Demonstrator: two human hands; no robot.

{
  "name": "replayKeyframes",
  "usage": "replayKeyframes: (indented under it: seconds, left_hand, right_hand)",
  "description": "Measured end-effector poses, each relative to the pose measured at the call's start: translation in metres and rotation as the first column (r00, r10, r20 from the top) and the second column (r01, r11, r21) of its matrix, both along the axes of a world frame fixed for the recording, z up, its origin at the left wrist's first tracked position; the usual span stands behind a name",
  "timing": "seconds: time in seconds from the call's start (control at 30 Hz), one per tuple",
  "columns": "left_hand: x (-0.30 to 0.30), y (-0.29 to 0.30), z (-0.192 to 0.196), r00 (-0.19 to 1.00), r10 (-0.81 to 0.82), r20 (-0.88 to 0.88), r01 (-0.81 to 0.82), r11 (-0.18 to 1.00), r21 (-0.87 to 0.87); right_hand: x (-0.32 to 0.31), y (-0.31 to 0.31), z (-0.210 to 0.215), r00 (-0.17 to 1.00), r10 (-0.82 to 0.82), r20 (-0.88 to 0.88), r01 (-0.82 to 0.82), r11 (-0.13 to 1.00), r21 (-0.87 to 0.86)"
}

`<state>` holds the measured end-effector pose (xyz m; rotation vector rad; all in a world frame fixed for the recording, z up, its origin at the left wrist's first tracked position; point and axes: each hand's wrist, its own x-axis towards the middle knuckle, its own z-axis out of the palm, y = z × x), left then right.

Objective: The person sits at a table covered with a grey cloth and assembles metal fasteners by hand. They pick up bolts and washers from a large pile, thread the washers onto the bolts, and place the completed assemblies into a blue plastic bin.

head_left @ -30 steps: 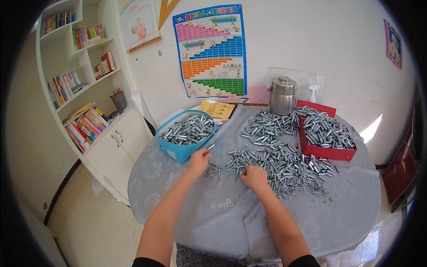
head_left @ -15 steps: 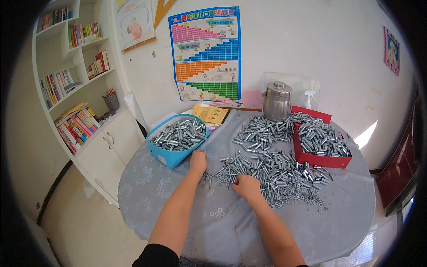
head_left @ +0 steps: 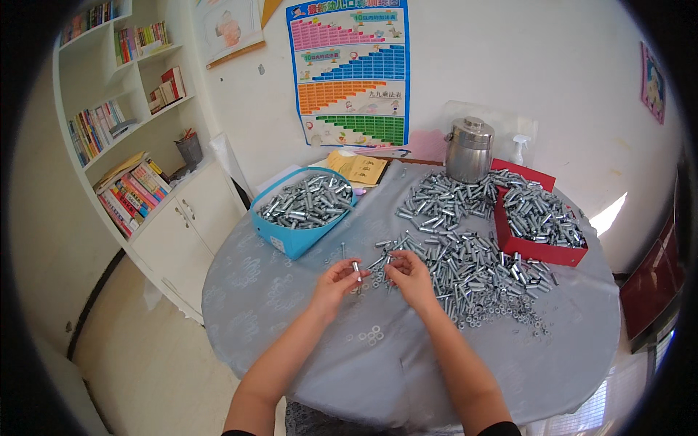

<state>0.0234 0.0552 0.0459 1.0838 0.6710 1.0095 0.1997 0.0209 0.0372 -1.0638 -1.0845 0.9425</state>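
- Both hands met near the round table's (head_left: pixel 305 363) middle: our left hand (head_left: pixel 336 285) pinched a small metal sleeve (head_left: pixel 357 269), our right hand (head_left: pixel 409 279) curled, fingers touching it.
- One slip, we judged, could roll it off the near edge, or nudge the loose pile (head_left: pixel 465 261).

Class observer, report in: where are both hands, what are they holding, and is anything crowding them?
Left hand pinching a small metal bolt, right hand meeting it. Loose bolt pile against the right hand. Blue box apart, to the left.

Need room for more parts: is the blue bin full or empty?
Full: the blue plastic bin is heaped to its rim with silvery metal sleeves.
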Motion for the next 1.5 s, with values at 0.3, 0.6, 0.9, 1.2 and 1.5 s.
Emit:
replayKeyframes:
  seconds: [0.3, 0.6, 0.9, 1.2, 1.5]
  left_hand:
    - [-0.024, -0.031, -0.023, 0.951, 0.151, 0.271, -0.087, 0.968, -0.234]
    - [-0.026, -0.031, -0.037, 0.891, 0.179, 0.418, -0.045, 0.950, -0.310]
    - [-0.025, -0.038, -0.026, 0.949, 0.149, 0.276, -0.075, 0.963, -0.259]
    - [-0.020, -0.043, -0.029, 0.963, 0.263, -0.062, -0.249, 0.953, 0.174]
    - [-0.033, -0.030, -0.025, 0.854, 0.520, 0.004, -0.515, 0.845, 0.142]
  right_hand:
    - [-0.034, -0.010, 0.002, 0.986, 0.116, -0.121, -0.103, 0.989, 0.108]
    - [-0.044, -0.015, 0.009, 0.998, 0.011, -0.065, 0.001, 0.985, 0.175]
    - [-0.047, -0.016, -0.001, 1.000, -0.002, 0.024, -0.001, 0.988, 0.153]
    - [-0.047, -0.019, 0.000, 0.835, -0.005, 0.551, -0.161, 0.954, 0.252]
    - [-0.048, -0.034, 0.008, 0.444, 0.501, 0.743, -0.388, 0.855, -0.345]
